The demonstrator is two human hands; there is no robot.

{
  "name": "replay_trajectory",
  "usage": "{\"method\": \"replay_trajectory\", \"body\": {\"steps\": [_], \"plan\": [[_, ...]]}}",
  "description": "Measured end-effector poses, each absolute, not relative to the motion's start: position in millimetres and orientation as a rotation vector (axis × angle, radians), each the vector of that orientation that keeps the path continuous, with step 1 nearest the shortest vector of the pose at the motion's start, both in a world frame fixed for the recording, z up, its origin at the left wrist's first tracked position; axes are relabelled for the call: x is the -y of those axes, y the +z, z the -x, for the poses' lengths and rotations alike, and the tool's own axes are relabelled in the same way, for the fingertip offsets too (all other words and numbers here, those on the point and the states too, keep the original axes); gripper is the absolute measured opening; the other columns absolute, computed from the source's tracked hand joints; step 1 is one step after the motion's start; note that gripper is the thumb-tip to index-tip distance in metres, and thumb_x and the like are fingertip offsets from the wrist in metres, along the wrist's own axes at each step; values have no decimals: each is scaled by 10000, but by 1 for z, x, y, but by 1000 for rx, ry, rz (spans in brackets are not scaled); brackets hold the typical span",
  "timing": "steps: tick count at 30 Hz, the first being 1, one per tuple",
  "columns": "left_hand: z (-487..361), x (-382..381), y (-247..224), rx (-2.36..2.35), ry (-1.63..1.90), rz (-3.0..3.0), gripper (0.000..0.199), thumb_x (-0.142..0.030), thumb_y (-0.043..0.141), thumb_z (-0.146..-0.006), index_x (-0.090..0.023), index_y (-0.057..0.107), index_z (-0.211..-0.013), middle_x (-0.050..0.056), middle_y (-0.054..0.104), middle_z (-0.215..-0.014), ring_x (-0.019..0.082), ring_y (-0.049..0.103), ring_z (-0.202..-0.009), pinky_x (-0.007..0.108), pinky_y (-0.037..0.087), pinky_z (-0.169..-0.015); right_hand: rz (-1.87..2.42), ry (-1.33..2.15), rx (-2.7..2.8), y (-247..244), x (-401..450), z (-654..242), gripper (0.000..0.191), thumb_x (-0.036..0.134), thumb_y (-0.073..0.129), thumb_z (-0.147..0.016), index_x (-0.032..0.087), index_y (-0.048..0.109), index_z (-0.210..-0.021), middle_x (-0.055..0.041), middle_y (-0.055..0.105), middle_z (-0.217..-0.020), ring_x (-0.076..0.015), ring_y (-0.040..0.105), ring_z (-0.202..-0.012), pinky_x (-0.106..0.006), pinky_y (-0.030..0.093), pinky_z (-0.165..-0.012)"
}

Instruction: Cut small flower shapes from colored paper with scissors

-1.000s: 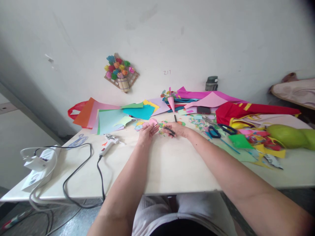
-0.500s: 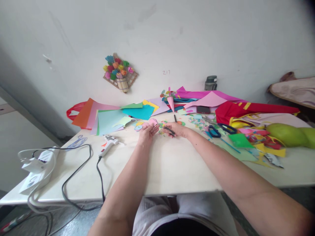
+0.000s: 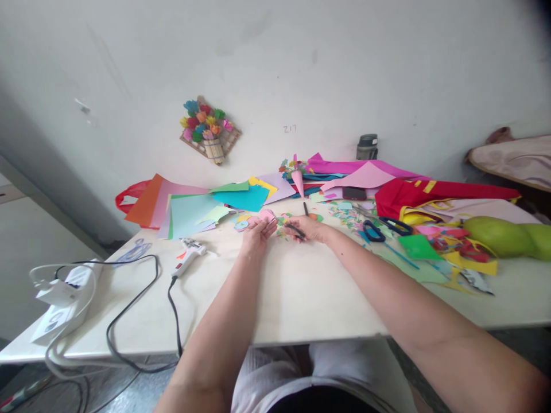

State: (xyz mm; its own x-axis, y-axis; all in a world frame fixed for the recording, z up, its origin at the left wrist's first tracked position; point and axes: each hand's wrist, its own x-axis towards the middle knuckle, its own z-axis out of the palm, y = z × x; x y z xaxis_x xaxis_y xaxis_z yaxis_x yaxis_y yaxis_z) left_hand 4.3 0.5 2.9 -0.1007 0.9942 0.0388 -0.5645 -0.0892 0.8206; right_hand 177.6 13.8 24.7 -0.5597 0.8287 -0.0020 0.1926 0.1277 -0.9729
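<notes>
Near the middle of the table, my left hand (image 3: pixel 257 234) is closed on a small piece of pink paper (image 3: pixel 267 215). Just to its right, my right hand (image 3: pixel 310 229) grips small dark-handled scissors (image 3: pixel 296 232), whose blades point toward the pink paper. Whether the blades touch the paper is too small to tell. Small cut paper pieces (image 3: pixel 282 220) of several colours lie behind and between my hands. A black pen-like stick (image 3: pixel 306 209) stands out just behind my right hand.
A white glue gun (image 3: pixel 189 256) with a black cord lies left, near a white power strip (image 3: pixel 71 301). Coloured paper sheets (image 3: pixel 189 212) spread along the back. Blue-handled scissors (image 3: pixel 373 231), scraps, a red cloth (image 3: pixel 396 198) and a green object (image 3: pixel 495 235) lie right.
Both hands stay in nearly the same place, still holding the pink paper and the scissors. The whole view has shifted very slightly.
</notes>
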Motion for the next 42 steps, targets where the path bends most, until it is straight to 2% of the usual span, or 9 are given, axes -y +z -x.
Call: {"method": "replay_trajectory", "body": {"steps": [10,16,21,26,30,33,38,42], "plan": [[-3,-3,0,-755,1546,-781,100,-151,694,-677,-129,604,-716,67,692,-733,226,685,-838,390,481,-911,1030,1478,1801,28,-11,-175,74,163,574,-779,145,519,-733,62,479,-434,-49,407,-326,-143,282,-298],[-3,-2,2,-761,1556,-761,77,-132,679,-683,-128,607,-710,69,693,-720,234,681,-858,385,489,-902,1008,1547,1696,25,-14,-172,112,210,514,-836,154,521,-739,49,485,-434,-61,411,-314,-155,293,-292],[-5,0,5,-765,1556,-742,82,-125,669,-690,-125,587,-691,59,686,-703,224,686,-826,380,491,-893,1028,1563,1667,25,-14,-171,126,159,417,-866,149,515,-789,45,478,-425,-77,419,-317,-166,305,-298],[-5,1,6,-767,1553,-756,114,-137,685,-681,-128,572,-692,68,686,-740,237,679,-867,383,482,-902,1046,1534,1694,27,-13,-171,47,136,471,-840,155,500,-809,51,482,-430,-72,416,-319,-156,274,-291],[-4,1,5,-764,1546,-757,88,-133,669,-690,-128,584,-714,68,688,-737,232,680,-860,374,487,-895,1065,1614,1630,29,-13,-169,136,198,406,-882,165,478,-772,50,442,-396,-80,399,-299,-168,264,-282],[-4,1,5,-751,1548,-762,93,-138,671,-681,-130,583,-709,67,690,-732,223,685,-824,367,495,-880,1077,1621,1629,30,-13,-168,134,200,398,-884,166,477,-781,48,451,-400,-80,405,-301,-166,258,-283],[-4,0,5,-745,1557,-745,126,-140,687,-650,-127,572,-699,68,685,-715,230,686,-812,376,489,-882,1043,1570,1679,30,-10,-169,39,135,452,-843,160,481,-835,59,465,-416,-76,414,-320,-155,287,-307],[-5,0,5,-740,1553,-728,87,-124,653,-660,-124,575,-697,75,689,-720,228,688,-787,378,494,-868,1014,1548,1706,28,-9,-171,110,96,520,-793,159,486,-877,69,480,-442,-72,419,-329,-155,297,-313]]}}
